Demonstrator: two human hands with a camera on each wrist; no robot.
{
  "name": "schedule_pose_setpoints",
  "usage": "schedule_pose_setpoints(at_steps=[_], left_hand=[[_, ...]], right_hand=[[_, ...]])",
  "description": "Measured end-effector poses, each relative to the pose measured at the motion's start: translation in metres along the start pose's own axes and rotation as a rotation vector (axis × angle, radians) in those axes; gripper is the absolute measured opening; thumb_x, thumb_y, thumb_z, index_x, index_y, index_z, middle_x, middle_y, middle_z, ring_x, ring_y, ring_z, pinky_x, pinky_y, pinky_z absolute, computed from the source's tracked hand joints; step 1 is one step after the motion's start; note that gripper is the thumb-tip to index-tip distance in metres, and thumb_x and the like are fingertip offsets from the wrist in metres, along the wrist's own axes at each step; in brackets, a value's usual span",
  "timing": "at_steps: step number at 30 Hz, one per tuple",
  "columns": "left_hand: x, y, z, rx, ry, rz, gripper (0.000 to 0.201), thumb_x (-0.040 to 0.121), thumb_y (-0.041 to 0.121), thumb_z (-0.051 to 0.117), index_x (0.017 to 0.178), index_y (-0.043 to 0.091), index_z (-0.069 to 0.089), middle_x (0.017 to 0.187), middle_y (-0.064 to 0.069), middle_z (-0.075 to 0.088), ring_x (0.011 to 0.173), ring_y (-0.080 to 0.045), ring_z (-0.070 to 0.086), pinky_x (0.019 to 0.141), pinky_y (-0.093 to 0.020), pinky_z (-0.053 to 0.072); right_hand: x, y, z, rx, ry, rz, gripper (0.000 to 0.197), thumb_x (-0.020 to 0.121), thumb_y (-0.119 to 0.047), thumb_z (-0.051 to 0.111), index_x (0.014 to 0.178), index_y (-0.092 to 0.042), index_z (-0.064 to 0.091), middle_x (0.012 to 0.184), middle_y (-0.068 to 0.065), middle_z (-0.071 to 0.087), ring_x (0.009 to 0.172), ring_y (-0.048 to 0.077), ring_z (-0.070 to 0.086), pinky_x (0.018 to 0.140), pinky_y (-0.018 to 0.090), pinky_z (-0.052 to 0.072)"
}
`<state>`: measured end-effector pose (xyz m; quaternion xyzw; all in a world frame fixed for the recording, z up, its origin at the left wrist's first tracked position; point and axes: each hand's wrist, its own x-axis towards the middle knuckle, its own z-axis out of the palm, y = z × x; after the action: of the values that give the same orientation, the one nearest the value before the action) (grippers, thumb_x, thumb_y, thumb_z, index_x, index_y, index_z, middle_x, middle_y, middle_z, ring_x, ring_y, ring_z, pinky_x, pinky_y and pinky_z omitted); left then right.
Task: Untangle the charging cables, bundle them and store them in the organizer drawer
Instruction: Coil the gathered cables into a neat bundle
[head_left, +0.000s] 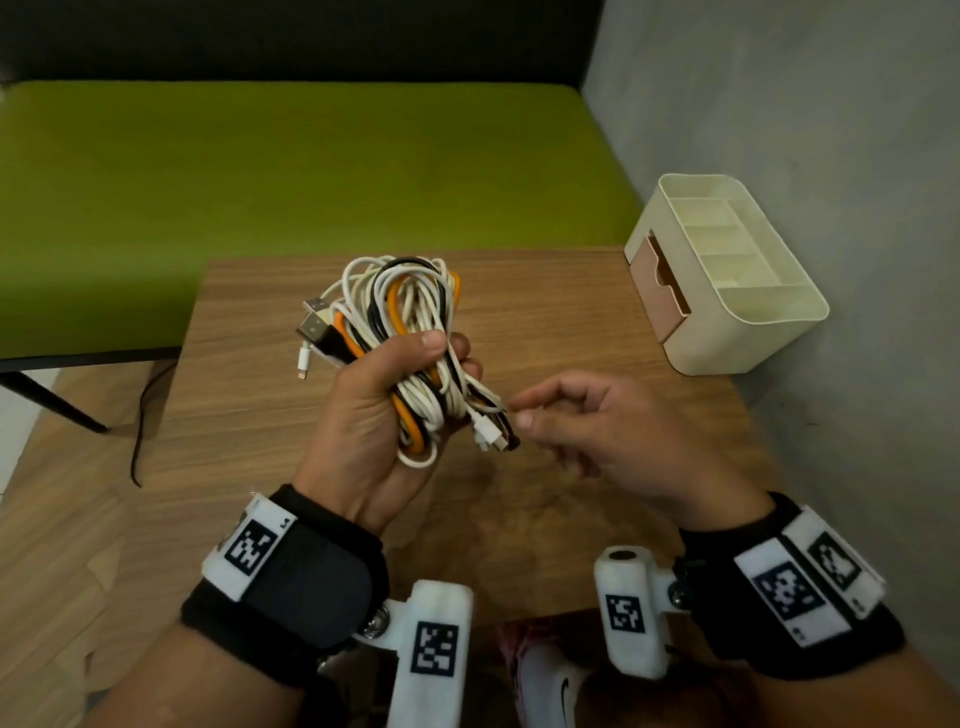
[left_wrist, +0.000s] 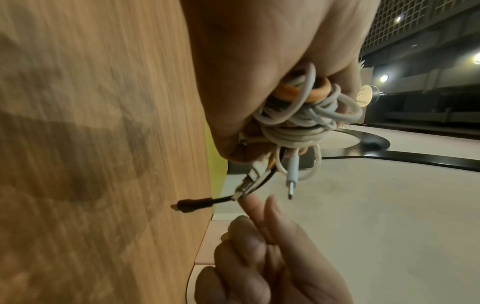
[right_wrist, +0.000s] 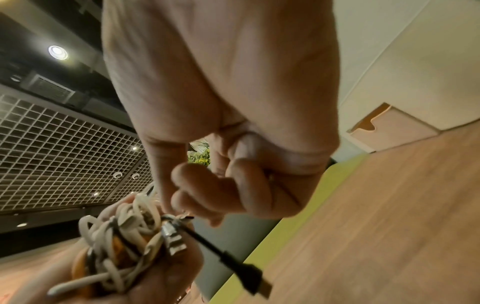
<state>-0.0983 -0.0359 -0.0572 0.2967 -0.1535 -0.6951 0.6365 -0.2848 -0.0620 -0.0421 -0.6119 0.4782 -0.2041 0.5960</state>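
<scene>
My left hand (head_left: 449, 353) grips a tangled bundle of white, orange and black charging cables (head_left: 410, 312) above the wooden table (head_left: 260, 415). USB plugs stick out at the bundle's upper left, and more connector ends (head_left: 491, 436) hang at its lower right. My right hand (head_left: 522, 410) hovers beside those ends, forefinger and thumb pointing at them and the other fingers loosely curled. In the left wrist view its forefinger (left_wrist: 250, 202) reaches the plugs, between a black connector (left_wrist: 194, 205) and a white one (left_wrist: 292, 176). The black connector (right_wrist: 249, 275) dangles free.
A cream organizer (head_left: 753, 332) stands at the table's right edge against the grey wall, its pink drawer (head_left: 660, 280) slightly pulled out toward me. A green bench (head_left: 260, 182) lies behind the table. A thin black cord (head_left: 137, 415) hangs at the table's left.
</scene>
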Motion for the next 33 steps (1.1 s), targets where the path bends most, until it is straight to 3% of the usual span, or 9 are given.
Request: schedule_pose_setpoints(at_steps=[4,10,13,17,20,24,27,30,33], left_hand=[[-0.002,-0.001,-0.001,0.000,-0.039,-0.002,0.020,0.067,0.010,0.068,0.085,0.012,0.059,0.078,-0.004,0.059,0.071,-0.018,0.059,0.068,-0.033,0.051],[-0.004,-0.001,-0.002,-0.100,-0.094,0.018,0.016,0.067,0.010,0.068,0.082,0.010,0.063,0.080,-0.006,0.059,0.074,-0.019,0.060,0.071,-0.032,0.054],[-0.004,-0.002,-0.001,-0.101,-0.081,0.002,0.020,0.062,0.008,0.074,0.080,0.008,0.066,0.081,-0.005,0.062,0.076,-0.019,0.063,0.071,-0.031,0.056],[-0.005,-0.007,0.003,-0.028,-0.025,-0.035,0.008,0.071,0.010,0.063,0.072,0.010,0.071,0.075,-0.004,0.065,0.072,-0.017,0.066,0.070,-0.030,0.056],[-0.007,-0.011,0.007,0.043,-0.014,-0.043,0.011,0.072,0.012,0.063,0.071,0.010,0.073,0.073,-0.005,0.068,0.070,-0.017,0.068,0.075,-0.035,0.053],[-0.008,-0.015,0.010,0.102,0.037,-0.018,0.021,0.071,0.006,0.066,0.091,0.004,0.073,0.079,-0.010,0.071,0.073,-0.021,0.070,0.069,-0.034,0.057],[-0.006,-0.020,0.009,0.153,0.111,-0.009,0.045,0.070,0.010,0.069,0.114,0.000,0.066,0.092,-0.017,0.069,0.083,-0.029,0.068,0.073,-0.040,0.056],[-0.006,-0.021,0.010,0.148,0.126,-0.019,0.053,0.070,0.012,0.069,0.120,-0.003,0.063,0.108,-0.027,0.067,0.094,-0.037,0.067,0.077,-0.043,0.057],[-0.007,-0.021,0.010,0.135,0.078,-0.015,0.051,0.072,0.012,0.069,0.120,-0.003,0.063,0.110,-0.026,0.067,0.098,-0.036,0.067,0.081,-0.044,0.056]], right_hand=[[0.003,0.000,0.012,0.124,-0.016,0.067,0.011,0.094,-0.014,0.063,0.099,-0.012,0.072,0.090,0.009,0.077,0.076,0.019,0.074,0.063,0.025,0.057],[0.005,0.001,0.019,0.311,0.219,-0.058,0.024,0.088,-0.006,0.068,0.112,-0.010,0.066,0.093,0.008,0.077,0.088,0.020,0.075,0.079,0.033,0.060],[0.009,0.002,0.021,0.334,0.332,-0.107,0.027,0.084,-0.002,0.072,0.108,-0.012,0.065,0.096,0.007,0.076,0.094,0.021,0.073,0.080,0.032,0.059],[0.012,0.000,0.023,0.374,0.371,-0.159,0.041,0.085,0.004,0.068,0.119,-0.017,0.058,0.105,0.004,0.076,0.101,0.018,0.072,0.090,0.035,0.056],[0.007,-0.001,0.021,0.280,0.334,-0.196,0.046,0.091,0.005,0.062,0.131,-0.017,0.057,0.111,-0.006,0.075,0.105,0.008,0.069,0.088,0.024,0.055],[-0.003,-0.007,0.026,0.041,0.268,-0.251,0.044,0.097,0.000,0.056,0.132,-0.026,0.060,0.106,-0.027,0.071,0.104,-0.011,0.063,0.081,0.005,0.047],[-0.004,-0.008,0.027,0.040,0.244,-0.237,0.039,0.100,-0.008,0.052,0.126,-0.033,0.064,0.110,-0.026,0.071,0.104,-0.011,0.063,0.082,0.007,0.049],[-0.005,-0.010,0.026,0.088,0.246,-0.245,0.034,0.104,-0.013,0.044,0.116,-0.035,0.067,0.110,-0.019,0.072,0.103,-0.004,0.066,0.084,0.016,0.054],[-0.009,-0.012,0.029,0.100,0.254,-0.290,0.032,0.104,-0.024,0.043,0.098,-0.042,0.069,0.095,-0.024,0.074,0.096,-0.006,0.067,0.077,0.010,0.051]])
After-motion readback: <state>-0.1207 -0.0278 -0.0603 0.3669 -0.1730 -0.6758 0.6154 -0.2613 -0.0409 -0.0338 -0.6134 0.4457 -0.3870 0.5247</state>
